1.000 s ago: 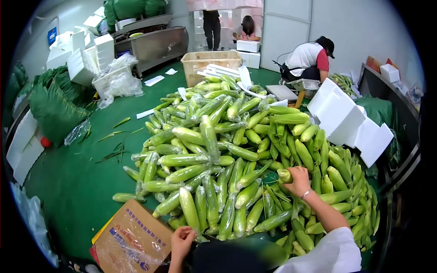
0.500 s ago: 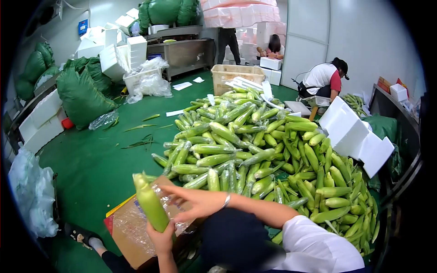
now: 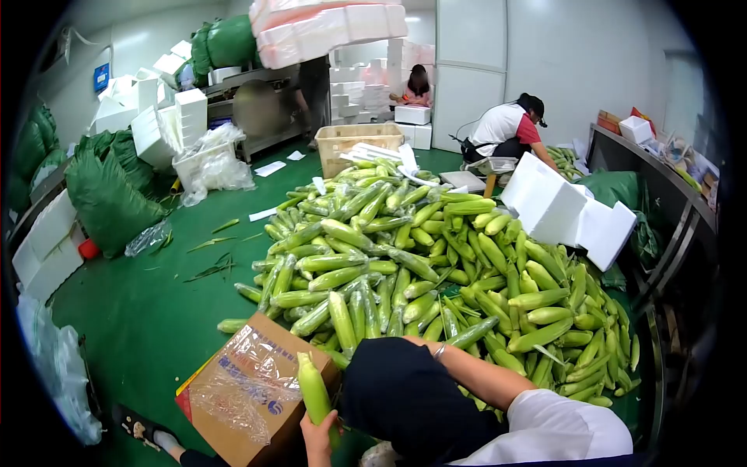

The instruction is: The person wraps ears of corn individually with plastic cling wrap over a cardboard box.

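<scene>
My left hand [image 3: 317,437] is closed around the lower part of an ear of corn in its green husk [image 3: 313,389], held upright with its pale tip on top. The ear stands at the right edge of a cardboard box [image 3: 233,412] with clear plastic film on it. My right hand [image 3: 424,344] reaches toward the near edge of a big corn pile [image 3: 436,265]; its fingers are hidden behind a dark rounded cloth shape [image 3: 420,401] in the foreground, and only the back near the silver bracelet shows. Many ears close by are wrapped in clear film.
A beige crate [image 3: 358,140] stands behind the pile. White foam pieces [image 3: 560,206] lean at its right. A crouching co-worker [image 3: 506,132] handles corn at the back right. Another person carries wrapped foam boxes [image 3: 334,35]. Green sacks [image 3: 109,194] stand at left.
The view has turned right. My left hand has brought the ear lower and to the right. My right hand, open beside the ear before, has moved away toward the pile. The carried foam boxes have shifted left.
</scene>
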Demonstrator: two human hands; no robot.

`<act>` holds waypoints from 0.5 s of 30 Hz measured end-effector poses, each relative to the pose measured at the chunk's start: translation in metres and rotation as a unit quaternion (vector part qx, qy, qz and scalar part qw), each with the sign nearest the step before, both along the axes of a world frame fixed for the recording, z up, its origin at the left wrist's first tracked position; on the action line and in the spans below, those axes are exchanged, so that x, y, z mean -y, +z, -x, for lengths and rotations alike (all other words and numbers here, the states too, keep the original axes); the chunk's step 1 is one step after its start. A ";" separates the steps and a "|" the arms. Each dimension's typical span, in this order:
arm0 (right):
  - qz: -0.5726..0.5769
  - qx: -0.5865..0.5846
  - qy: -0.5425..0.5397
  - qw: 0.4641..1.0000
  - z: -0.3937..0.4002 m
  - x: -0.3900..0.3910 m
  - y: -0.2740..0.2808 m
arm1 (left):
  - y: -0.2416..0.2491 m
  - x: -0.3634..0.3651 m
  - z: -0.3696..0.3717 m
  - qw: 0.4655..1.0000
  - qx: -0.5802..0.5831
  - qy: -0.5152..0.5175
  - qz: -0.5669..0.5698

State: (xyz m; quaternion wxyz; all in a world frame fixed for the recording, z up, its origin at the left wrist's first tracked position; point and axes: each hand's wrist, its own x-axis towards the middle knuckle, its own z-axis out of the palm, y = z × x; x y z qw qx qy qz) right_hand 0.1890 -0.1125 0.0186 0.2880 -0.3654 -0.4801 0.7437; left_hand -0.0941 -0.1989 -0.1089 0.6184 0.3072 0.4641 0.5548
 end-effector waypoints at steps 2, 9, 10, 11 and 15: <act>-0.002 0.011 -0.013 1.000 -0.003 0.001 -0.003 | -0.005 0.005 0.006 1.000 -0.015 -0.001 0.017; -0.015 0.019 0.023 0.999 -0.029 -0.047 -0.113 | -0.009 0.001 -0.006 0.994 -0.092 0.033 0.048; -0.054 -0.044 0.045 0.997 -0.008 -0.042 -0.083 | -0.014 0.001 -0.005 0.993 -0.097 0.027 0.058; -0.053 -0.049 0.053 0.996 -0.005 -0.047 -0.064 | -0.021 -0.003 -0.005 0.993 -0.101 0.035 0.059; -0.057 0.111 -0.014 0.992 -0.021 -0.076 -0.056 | -0.025 -0.027 -0.012 0.985 -0.171 0.022 0.012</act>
